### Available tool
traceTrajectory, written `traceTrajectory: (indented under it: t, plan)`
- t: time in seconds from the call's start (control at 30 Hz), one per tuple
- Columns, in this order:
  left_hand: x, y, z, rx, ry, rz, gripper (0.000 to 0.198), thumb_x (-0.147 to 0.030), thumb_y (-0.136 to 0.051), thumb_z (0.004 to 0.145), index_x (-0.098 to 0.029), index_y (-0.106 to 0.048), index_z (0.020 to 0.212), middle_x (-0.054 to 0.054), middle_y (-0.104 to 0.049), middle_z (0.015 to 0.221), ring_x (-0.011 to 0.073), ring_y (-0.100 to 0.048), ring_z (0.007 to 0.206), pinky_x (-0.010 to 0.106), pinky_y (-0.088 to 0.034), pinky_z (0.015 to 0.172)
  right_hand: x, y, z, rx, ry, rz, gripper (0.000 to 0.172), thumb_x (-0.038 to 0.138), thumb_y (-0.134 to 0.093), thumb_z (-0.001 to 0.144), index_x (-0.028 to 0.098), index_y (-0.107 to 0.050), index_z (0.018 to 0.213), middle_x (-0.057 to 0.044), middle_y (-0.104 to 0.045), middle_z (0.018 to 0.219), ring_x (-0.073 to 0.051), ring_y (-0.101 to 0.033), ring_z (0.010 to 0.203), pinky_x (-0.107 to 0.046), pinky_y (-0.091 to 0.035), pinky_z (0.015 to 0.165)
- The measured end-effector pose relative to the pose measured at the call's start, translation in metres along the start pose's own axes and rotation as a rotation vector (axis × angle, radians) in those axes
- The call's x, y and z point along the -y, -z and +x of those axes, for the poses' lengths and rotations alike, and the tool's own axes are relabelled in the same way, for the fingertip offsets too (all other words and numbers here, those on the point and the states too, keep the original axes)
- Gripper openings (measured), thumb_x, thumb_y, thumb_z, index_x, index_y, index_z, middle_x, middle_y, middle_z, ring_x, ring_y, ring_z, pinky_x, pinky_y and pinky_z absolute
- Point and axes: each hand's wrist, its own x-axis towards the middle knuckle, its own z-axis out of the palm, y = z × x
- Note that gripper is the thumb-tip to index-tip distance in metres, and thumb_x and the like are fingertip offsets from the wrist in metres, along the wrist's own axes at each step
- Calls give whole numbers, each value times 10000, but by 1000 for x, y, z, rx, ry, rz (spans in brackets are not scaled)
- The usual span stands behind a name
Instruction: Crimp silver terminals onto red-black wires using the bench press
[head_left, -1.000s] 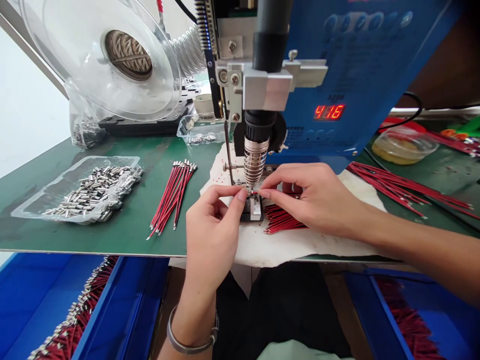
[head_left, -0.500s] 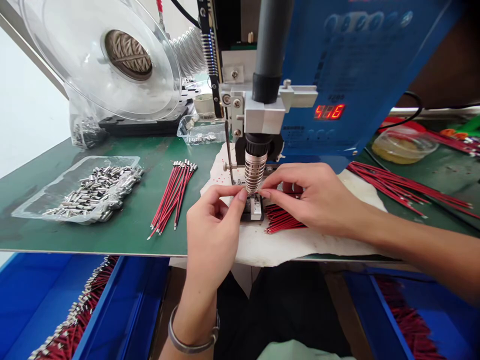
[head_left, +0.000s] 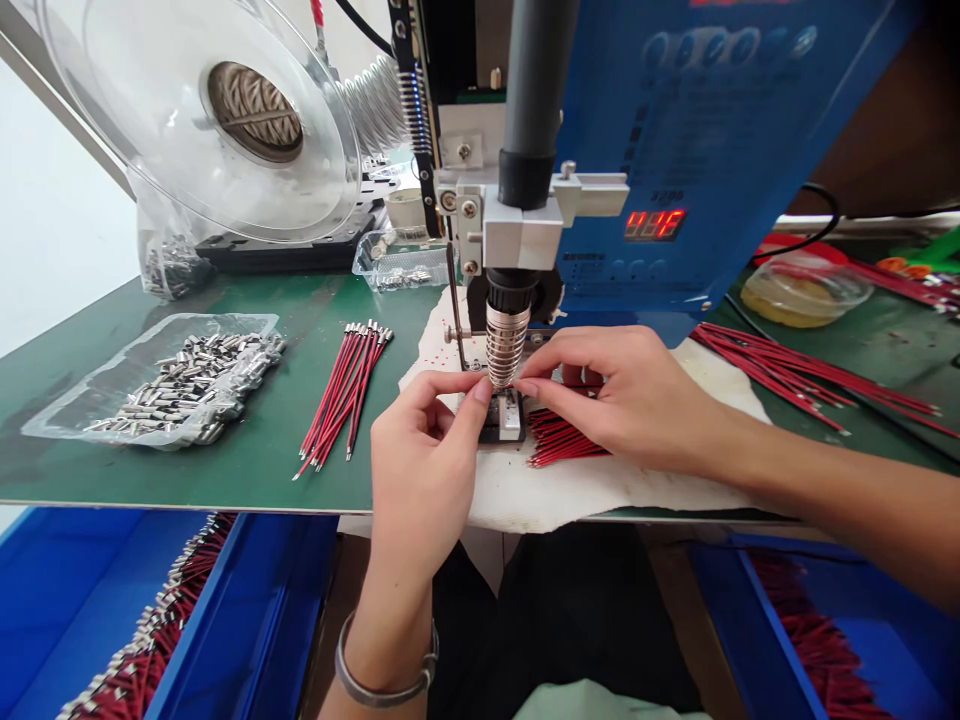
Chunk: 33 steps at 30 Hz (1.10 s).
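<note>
Under the coiled metal tip of a soldering machine (head_left: 508, 340), both hands meet over a small metal fixture (head_left: 511, 415). My left hand (head_left: 427, 450) is closed in a pinch left of the tip; whatever sits between its thumb and forefinger is hidden. From the right, my right hand (head_left: 622, 395) pinches a thin red wire, of which only a short stretch shows near the fingertips. A bundle of red and black wires (head_left: 562, 440) lies beneath my right hand on a white cloth (head_left: 540, 495).
On the left, a clear plastic tray (head_left: 67, 415) holds many small metal cylinders. Wires with metal ends (head_left: 345, 395) lie beside it. More red wires (head_left: 795, 370) lie at right. A large clear spool (head_left: 150, 130) stands behind. Blue bins (head_left: 277, 590) sit below the table edge.
Both hands keep almost the same pose at the tip. The view has shifted very slightly, and the red digits on the machine's display look different.
</note>
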Motion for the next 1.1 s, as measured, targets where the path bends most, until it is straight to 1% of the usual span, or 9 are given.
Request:
traceTrajectory:
  t: [0.3, 0.47, 0.53, 0.7, 0.77, 0.87, 0.97, 1.1]
  plan:
    - [0, 0, 1, 4, -2, 5, 175, -401, -735, 850, -232, -736, 897, -37, -425, 566, 118, -511, 588, 206, -422, 543, -1, 1, -1, 5, 2, 1, 89, 180, -672, 901, 163, -752, 866, 32, -687, 744, -59, -518, 582, -217, -392, 563]
    - [2, 2, 0, 8, 9, 23, 205, -432, -726, 854, -231, -730, 894, -13, -556, 628, 110, -500, 575, 209, -381, 509, 0, 0, -1, 12, -3, -4, 89, 183, -671, 903, 166, -748, 862, 33, -687, 744, -62, -526, 590, -218, -402, 571]
    - [2, 2, -1, 14, 9, 30, 207, -435, -724, 857, -233, -730, 899, -9, -579, 642, 110, -503, 575, 211, -372, 507, 0, 0, 0, 13, -3, -12, 91, 187, -669, 907, 169, -746, 862, 31, -689, 748, -65, -533, 594, -220, -407, 572]
    - [-1, 2, 0, 24, 2, 50, 223, -440, -708, 868, -220, -724, 901, 4, -631, 686, 109, -508, 577, 216, -364, 505, -1, 1, -1, -13, 75, -65, 84, 176, -663, 904, 161, -740, 875, 5, -715, 791, -93, -591, 649, -238, -438, 602]
    - [-2, 1, 0, 23, -1, 52, 228, -438, -715, 863, -212, -721, 898, 1, -613, 666, 116, -525, 597, 217, -384, 527, -2, 2, -2, -12, 105, -68, 81, 181, -665, 902, 157, -743, 895, -10, -729, 821, -112, -630, 710, -244, -465, 642]
    - [-2, 1, 0, 19, -13, 45, 219, -423, -714, 865, -205, -718, 886, -16, -516, 584, 140, -554, 648, 220, -426, 584, -5, 3, -3, 6, 136, -62, 104, 202, -652, 917, 160, -745, 937, -28, -741, 872, -136, -661, 776, -261, -497, 696]
    - [-2, 1, 0, 21, -23, 31, 214, -415, -715, 866, -202, -720, 879, -22, -455, 559, 156, -563, 673, 231, -444, 616, -7, 3, -4, 21, 161, -75, 120, 183, -625, 927, 161, -742, 931, -36, -744, 885, -145, -665, 781, -271, -506, 704]
    - [-2, 2, -1, 18, -29, 13, 197, -400, -716, 865, -205, -733, 889, -19, -456, 563, 158, -546, 648, 246, -438, 611, -7, 3, -4, 42, 166, -82, 122, 169, -619, 919, 169, -740, 901, -37, -745, 865, -148, -666, 756, -271, -505, 681]
